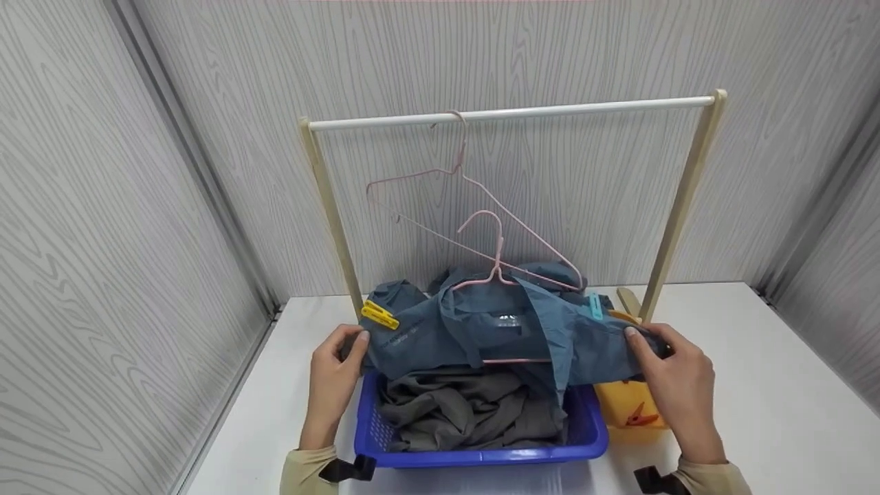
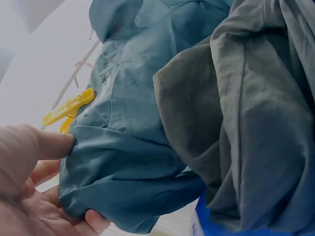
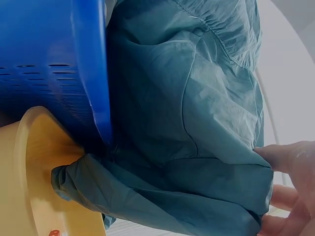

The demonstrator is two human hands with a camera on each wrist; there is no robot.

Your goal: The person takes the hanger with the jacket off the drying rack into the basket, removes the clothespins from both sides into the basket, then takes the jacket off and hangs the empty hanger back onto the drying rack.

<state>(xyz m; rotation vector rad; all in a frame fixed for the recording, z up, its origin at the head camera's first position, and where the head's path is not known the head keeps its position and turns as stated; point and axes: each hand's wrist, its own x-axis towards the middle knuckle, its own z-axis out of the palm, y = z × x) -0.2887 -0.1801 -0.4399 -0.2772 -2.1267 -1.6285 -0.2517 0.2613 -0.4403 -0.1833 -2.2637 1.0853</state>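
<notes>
Your left hand (image 1: 335, 371) and right hand (image 1: 680, 371) each pinch one end of the blue shirt (image 1: 412, 347) between thumb and fingers. The shirt's long way runs side to side, over the blue basket (image 1: 481, 456). Its pink hanger (image 1: 498, 252) points its hook up.

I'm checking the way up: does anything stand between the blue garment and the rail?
Yes, partly: a bare pink hanger hangs from the rail left of its middle, its lower end overlapping the garment in the head view.
</notes>
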